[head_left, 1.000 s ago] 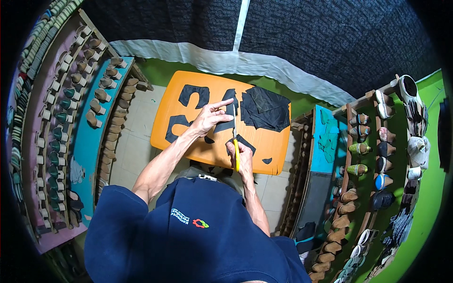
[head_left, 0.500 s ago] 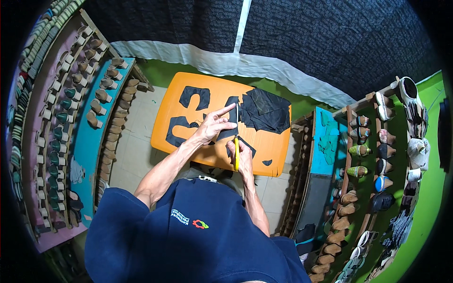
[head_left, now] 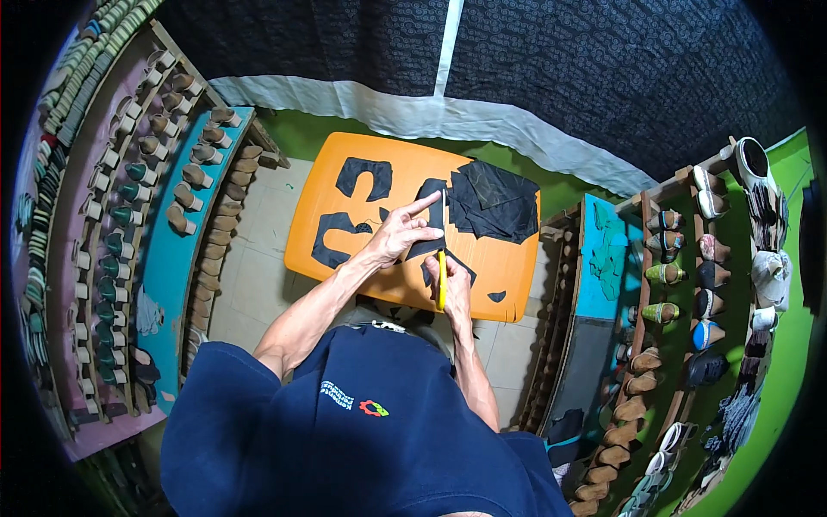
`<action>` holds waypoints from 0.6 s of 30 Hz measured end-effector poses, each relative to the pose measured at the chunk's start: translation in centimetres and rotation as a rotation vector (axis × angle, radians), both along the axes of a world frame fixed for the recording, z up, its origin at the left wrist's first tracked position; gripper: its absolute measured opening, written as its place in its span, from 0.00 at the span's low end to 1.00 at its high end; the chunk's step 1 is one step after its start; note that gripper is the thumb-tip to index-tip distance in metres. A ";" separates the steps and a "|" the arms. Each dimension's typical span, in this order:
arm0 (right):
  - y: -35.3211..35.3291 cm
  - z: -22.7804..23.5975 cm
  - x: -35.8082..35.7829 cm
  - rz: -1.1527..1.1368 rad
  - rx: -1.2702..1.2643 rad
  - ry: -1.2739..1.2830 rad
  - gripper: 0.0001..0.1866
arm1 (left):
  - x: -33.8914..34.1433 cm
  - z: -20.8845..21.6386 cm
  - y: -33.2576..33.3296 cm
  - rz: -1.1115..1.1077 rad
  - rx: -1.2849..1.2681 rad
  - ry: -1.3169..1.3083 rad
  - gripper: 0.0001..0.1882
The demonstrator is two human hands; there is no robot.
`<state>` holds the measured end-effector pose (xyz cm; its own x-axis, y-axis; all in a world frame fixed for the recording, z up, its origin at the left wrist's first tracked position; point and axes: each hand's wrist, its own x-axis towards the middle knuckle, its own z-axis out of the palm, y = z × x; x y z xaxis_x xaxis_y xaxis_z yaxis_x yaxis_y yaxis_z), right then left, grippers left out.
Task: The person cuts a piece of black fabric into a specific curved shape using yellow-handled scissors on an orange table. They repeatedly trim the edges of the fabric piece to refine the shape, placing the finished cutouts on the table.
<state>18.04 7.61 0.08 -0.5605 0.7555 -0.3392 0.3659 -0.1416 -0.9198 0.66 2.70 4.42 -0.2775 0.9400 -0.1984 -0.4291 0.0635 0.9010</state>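
My left hand [head_left: 399,236] reaches over the orange table [head_left: 405,148], index finger and thumb stretched apart across a black fabric piece [head_left: 432,186]. My right hand [head_left: 458,293] is closed around a yellow-handled tool [head_left: 442,280] that looks like scissors seen edge-on. Its dark tip points away from me, toward the piece under my left fingers. Another black piece [head_left: 463,270] lies partly beneath my right hand. Two curved black cutouts [head_left: 366,177] lie at the table's left side. A stack of black fabric [head_left: 500,202] covers the far right.
A small black scrap [head_left: 497,296] lies near the table's front right. Racks of shoes and shoe lasts [head_left: 112,267] line the left side; another shoe rack [head_left: 642,362] stands at the right beside a blue shelf [head_left: 599,284]. A dark patterned curtain [head_left: 551,77] hangs behind the table.
The view has shifted slightly, so the whole scene sits a little further right. My right hand's yellow tool appears narrower and turned more edge-on. My left fingers keep about the same spread.
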 end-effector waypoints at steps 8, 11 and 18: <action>0.2 -0.2 -0.3 0.015 0.020 0.022 0.26 | 0.5 -2.0 0.0 -0.014 0.032 -0.016 0.44; 0.3 -0.1 -0.2 0.013 0.037 0.009 0.26 | 0.7 -1.5 -0.1 -0.010 0.027 -0.043 0.44; 0.5 -0.9 -0.1 0.012 0.005 0.011 0.24 | 0.7 -1.7 -0.2 -0.015 0.033 -0.020 0.44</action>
